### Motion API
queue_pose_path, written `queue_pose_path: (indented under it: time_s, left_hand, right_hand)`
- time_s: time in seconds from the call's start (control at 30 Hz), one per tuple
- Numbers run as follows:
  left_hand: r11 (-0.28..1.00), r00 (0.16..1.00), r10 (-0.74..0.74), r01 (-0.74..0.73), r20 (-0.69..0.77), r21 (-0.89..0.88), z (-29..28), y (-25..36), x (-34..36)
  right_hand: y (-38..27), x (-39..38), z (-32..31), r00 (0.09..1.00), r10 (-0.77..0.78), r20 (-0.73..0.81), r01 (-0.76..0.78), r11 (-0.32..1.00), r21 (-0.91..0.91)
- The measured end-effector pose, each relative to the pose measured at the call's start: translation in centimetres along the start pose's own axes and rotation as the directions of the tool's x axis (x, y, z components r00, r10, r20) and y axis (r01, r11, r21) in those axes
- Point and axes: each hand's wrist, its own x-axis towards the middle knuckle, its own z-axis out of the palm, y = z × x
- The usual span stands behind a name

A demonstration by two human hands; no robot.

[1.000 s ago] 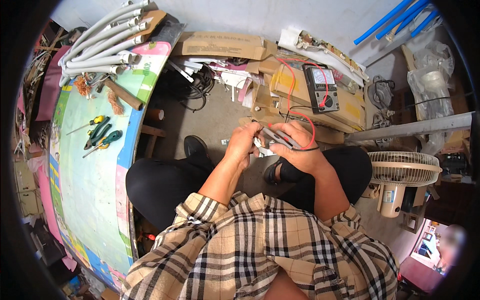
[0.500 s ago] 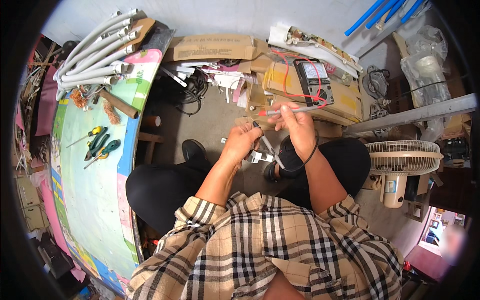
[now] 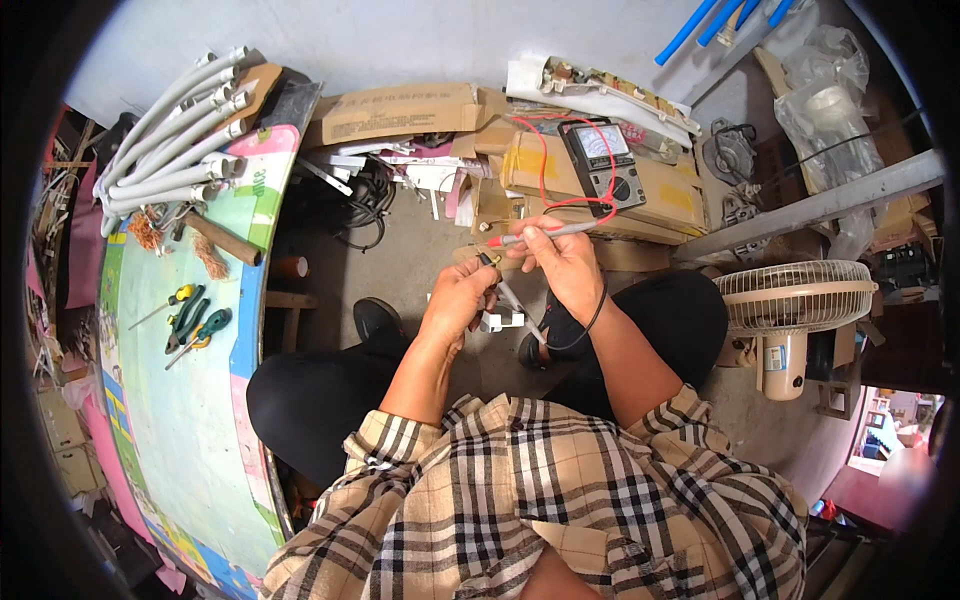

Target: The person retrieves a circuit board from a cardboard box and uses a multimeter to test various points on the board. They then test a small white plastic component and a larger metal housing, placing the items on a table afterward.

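Note:
My left hand is closed round a grey test probe with a black end. From the probe's other end a black lead curves off to the right. A small white part shows just below those fingers; whether they grip it too is unclear. My right hand pinches a second grey test probe, whose red end points left, close above the left fingertips. Contact between the two probes cannot be made out. The red lead runs to a black analog multimeter lying on cardboard boxes ahead.
A low table at left bears grey hoses, a hammer, pliers and screwdrivers. A beige fan stands at right, below a slanting metal bar. Black cables lie on the floor ahead.
The whole view has shifted slightly. The red end of the right-hand probe has come closer to my left fingertips. Both hands keep their probes.

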Motion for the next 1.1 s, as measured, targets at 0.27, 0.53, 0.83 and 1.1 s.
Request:
queue_pose_path:
  time_s: [0.27, 0.53, 0.83, 1.1]
  left_hand:
    - [1.0, 1.0, 0.006, -0.006, -0.01, -0.009, -0.1, 0.2, -0.3]
    - [0.98, 0.997, 0.054, -0.063, -0.051, -0.188, -1.0, 0.3, 0.4]
    - [0.961, 0.991, 0.077, -0.103, -0.11, -0.257, -1.8, 0.4, 0.7]
    - [0.954, 0.988, 0.078, -0.112, -0.131, -0.28, -1.3, 0.5, 0.7]
  right_hand:
    - [-0.2, -0.2, 0.1, 1.0, 0.002, 0.013, -0.001, 1.0, -0.015]
    - [0.8, -0.3, -0.4, 0.995, 0.103, 0.02, -0.098, 0.981, -0.17]
    - [-2.1, -1.6, 0.1, 0.886, 0.36, 0.291, -0.103, 0.767, -0.634]
    - [-1.0, -1.8, 0.5, 0.971, 0.058, 0.231, 0.131, 0.683, -0.719]
